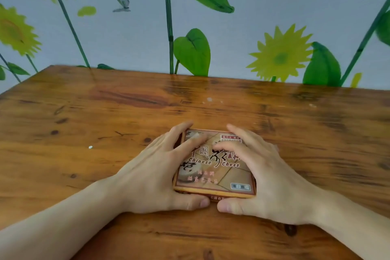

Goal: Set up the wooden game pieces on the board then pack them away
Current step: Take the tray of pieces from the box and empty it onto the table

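Gripping the closed box (213,162) at lower centre, both the left hand (156,167) and right hand (266,171) needed an even upward pull on its lid.

Bare table (130,110) lies open all around the box (213,167); only the wall (242,34) closes off the far edge.
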